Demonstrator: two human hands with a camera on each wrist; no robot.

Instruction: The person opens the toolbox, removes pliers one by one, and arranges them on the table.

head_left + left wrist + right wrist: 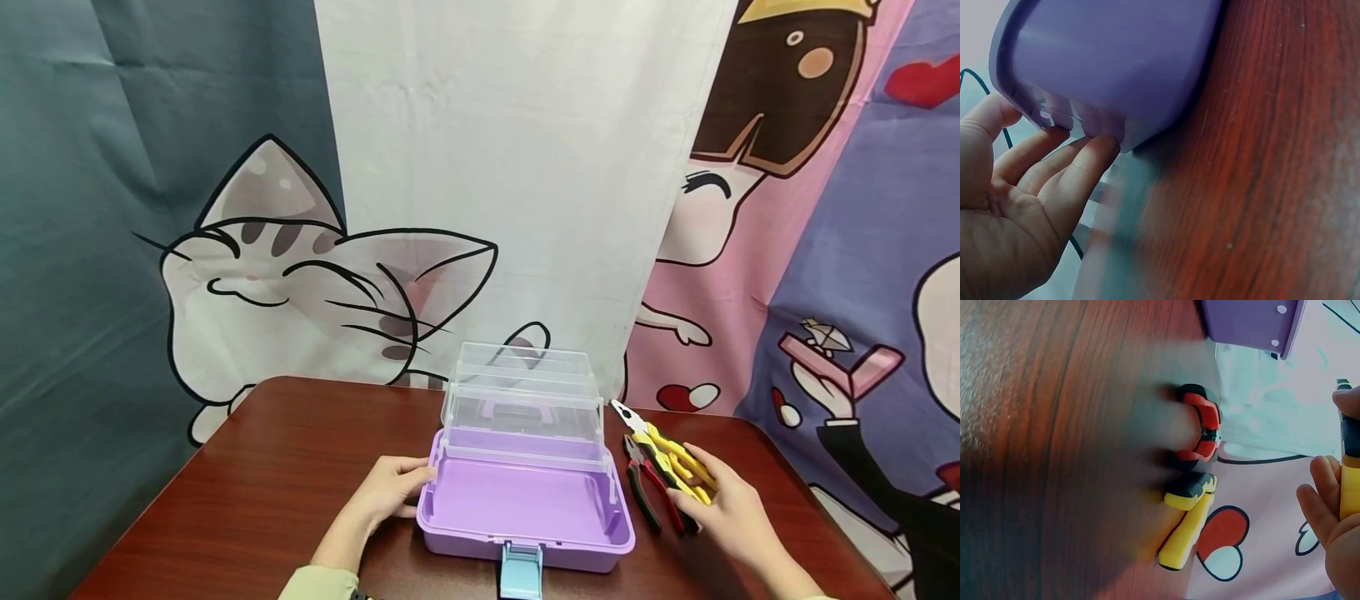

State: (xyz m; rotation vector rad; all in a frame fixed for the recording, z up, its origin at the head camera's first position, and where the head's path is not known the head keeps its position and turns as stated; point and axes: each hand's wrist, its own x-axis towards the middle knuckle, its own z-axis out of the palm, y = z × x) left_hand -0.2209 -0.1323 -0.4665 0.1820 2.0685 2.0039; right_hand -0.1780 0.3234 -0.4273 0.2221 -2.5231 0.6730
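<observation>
A purple plastic toolbox (517, 500) stands open on the table, its base bare inside. My left hand (390, 490) holds its left end, thumb at the rim and fingertips against the outer wall (1116, 56). To the right of the box, my right hand (731, 508) grips yellow-and-black pliers (1351, 487), partly cut off in the right wrist view. Close below them on the table lie another yellow-and-black pair of pliers (1186, 531) and a red-and-black pair (1208, 412). In the head view the yellow tools overlap.
Clear folding trays and lid (525, 387) stand raised at the box's back. A light-blue latch (521, 571) hangs from its front. The brown wooden table (300, 467) ends at a cartoon-printed cloth (510, 167) behind.
</observation>
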